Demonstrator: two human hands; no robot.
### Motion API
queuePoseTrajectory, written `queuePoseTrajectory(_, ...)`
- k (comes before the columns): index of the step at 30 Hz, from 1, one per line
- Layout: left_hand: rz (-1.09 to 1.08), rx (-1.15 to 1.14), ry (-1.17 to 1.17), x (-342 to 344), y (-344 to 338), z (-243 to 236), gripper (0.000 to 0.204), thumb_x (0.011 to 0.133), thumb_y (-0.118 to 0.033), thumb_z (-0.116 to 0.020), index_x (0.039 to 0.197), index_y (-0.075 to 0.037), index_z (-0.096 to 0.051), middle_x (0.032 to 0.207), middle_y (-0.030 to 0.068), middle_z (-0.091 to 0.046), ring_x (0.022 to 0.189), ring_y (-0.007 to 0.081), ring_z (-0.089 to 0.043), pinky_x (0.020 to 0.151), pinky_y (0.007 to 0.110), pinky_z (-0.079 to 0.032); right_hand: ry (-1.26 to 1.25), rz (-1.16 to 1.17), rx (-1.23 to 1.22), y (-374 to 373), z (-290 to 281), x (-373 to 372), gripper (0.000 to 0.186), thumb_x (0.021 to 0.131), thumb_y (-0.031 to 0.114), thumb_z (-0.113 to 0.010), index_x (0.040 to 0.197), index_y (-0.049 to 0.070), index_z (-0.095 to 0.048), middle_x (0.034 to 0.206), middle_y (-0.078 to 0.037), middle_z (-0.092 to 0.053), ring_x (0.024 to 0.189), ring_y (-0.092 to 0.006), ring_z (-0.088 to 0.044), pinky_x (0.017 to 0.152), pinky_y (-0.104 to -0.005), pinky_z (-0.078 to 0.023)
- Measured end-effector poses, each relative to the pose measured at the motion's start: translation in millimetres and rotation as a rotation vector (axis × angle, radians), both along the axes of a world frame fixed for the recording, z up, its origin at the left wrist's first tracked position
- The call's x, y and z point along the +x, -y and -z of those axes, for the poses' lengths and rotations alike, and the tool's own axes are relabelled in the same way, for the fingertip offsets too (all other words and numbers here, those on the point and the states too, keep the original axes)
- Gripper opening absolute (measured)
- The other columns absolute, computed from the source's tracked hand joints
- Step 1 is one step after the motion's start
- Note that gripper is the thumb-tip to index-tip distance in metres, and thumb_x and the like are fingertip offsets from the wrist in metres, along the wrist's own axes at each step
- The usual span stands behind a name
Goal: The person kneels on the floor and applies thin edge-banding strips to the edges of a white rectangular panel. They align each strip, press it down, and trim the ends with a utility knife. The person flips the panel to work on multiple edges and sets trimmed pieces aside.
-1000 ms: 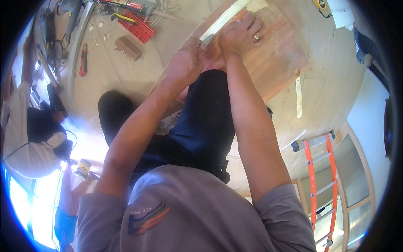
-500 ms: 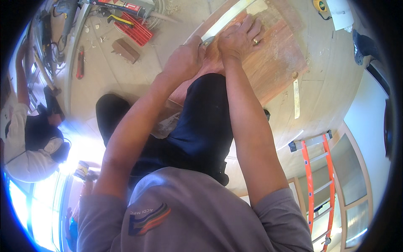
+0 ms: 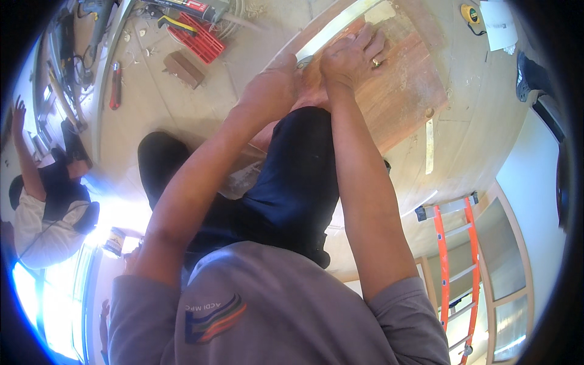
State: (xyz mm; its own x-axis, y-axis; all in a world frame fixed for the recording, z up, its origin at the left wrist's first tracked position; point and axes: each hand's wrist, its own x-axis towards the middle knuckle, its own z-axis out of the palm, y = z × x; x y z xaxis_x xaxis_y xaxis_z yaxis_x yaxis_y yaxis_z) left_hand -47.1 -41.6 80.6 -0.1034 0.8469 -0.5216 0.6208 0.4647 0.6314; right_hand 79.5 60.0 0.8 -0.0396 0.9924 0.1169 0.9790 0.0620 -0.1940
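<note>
Pale floor [image 3: 210, 112]; left hand [image 3: 274, 88] curled, hold unclear, nearer white strip [image 3: 331, 31] slanting up-right; right hand [image 3: 345, 64] splayed on board [image 3: 401, 88].

Our left hand [image 3: 272, 90] curled, grip partly hidden; right hand [image 3: 344, 64] just beside, turned down, fingers [image 3: 365, 38] slightly bent; both arms [image 3: 370, 182] extended.

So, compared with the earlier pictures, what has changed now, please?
At far left, a co-worker's arm has drawn back down the picture, its fingers now spread; the blue clothing at lower left no longer shows. Unchanged: the person's left hand stays closed on a small metal tool by the white strip, the right hand on the wooden board.
</note>
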Motion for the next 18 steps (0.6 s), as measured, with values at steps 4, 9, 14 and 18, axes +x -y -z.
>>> queuePoseTrajectory(4,0.022,-0.043,-0.025,-4,20,-3,0.027,0.102,-0.025,-0.047,0.117,-0.003,-0.041,0.078,0.0342,-0.064,0.079,0.0536,-0.063,0.072,0.062,-0.049,0.037,-0.003,0.030,-1,6,1,0.051,0.091,0.028,-0.050,0.138,0.007,-0.045,0.149,-0.020,-0.035,0.141,-0.0420,-0.026,0.106,-0.0607,-0.021)
queuePoseTrajectory(9,0.052,-0.089,-0.063,-10,45,-5,0.025,0.103,-0.026,-0.046,0.114,-0.004,-0.041,0.075,0.0319,-0.064,0.077,0.0527,-0.063,0.070,0.062,-0.048,0.006,-0.016,0.009,-1,5,1,0.051,0.093,0.027,-0.048,0.139,0.006,-0.042,0.150,-0.020,-0.033,0.140,-0.0407,-0.026,0.107,-0.0583,-0.018)
queuePoseTrajectory(14,0.039,-0.059,-0.041,-11,55,-4,0.024,0.103,-0.027,-0.046,0.112,-0.005,-0.041,0.075,0.0311,-0.064,0.075,0.0519,-0.064,0.069,0.062,-0.049,0.051,-0.034,0.029,-1,4,2,0.051,0.093,0.027,-0.050,0.138,0.006,-0.040,0.148,-0.020,-0.034,0.138,-0.0412,-0.025,0.106,-0.0576,-0.020)
queuePoseTrajectory(18,0.053,-0.098,-0.059,-17,71,-5,0.025,0.103,-0.027,-0.047,0.114,-0.005,-0.040,0.075,0.0315,-0.063,0.075,0.0518,-0.064,0.068,0.061,-0.049,0.030,-0.032,0.011,0,1,-3,0.049,0.094,0.025,-0.048,0.138,0.005,-0.040,0.147,-0.021,-0.034,0.138,-0.0409,-0.025,0.106,-0.0575,-0.020)
